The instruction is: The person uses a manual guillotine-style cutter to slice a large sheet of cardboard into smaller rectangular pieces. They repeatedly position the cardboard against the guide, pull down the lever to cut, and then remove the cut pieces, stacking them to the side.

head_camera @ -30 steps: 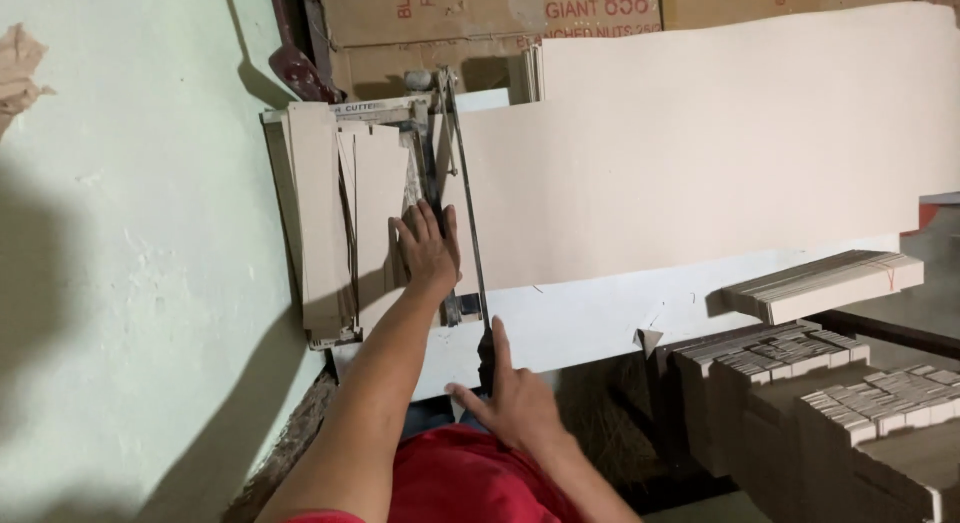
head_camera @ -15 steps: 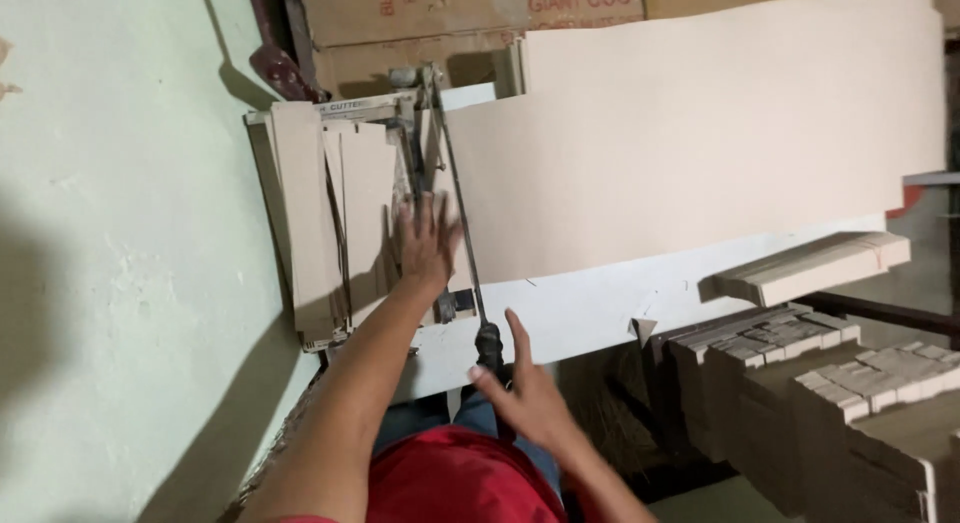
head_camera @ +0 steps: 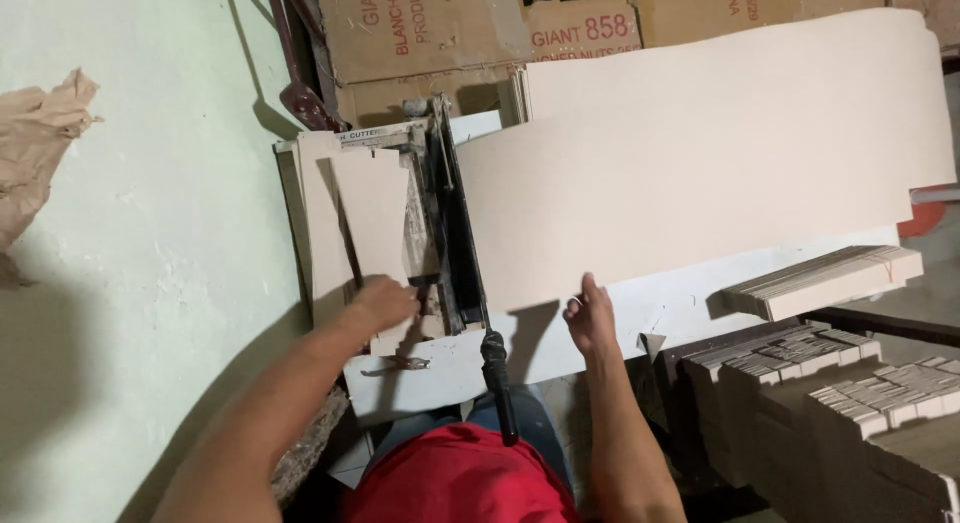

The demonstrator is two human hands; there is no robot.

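Observation:
A lever paper cutter (head_camera: 447,233) stands on a white table (head_camera: 690,301), its black-gripped handle (head_camera: 498,383) pointing toward me. A long beige card sheet (head_camera: 700,153) lies to the right of the blade. My right hand (head_camera: 590,318) pinches the sheet's near edge. Cut beige strips (head_camera: 350,218) are piled left of the blade. My left hand (head_camera: 385,303) rests curled on the near end of that pile, beside the cutter's base.
A pale green wall (head_camera: 140,243) runs along the left. Brown cartons (head_camera: 480,33) stand behind the cutter. Stacks of cut card pieces (head_camera: 850,383) fill boxes at the right, with one bundle (head_camera: 820,280) on the table's edge. A small metal tool (head_camera: 395,364) lies near me.
My left hand slid back from beside the blade to the near end of the strip pile. My right hand let go of the cutter handle and moved right onto the sheet's edge.

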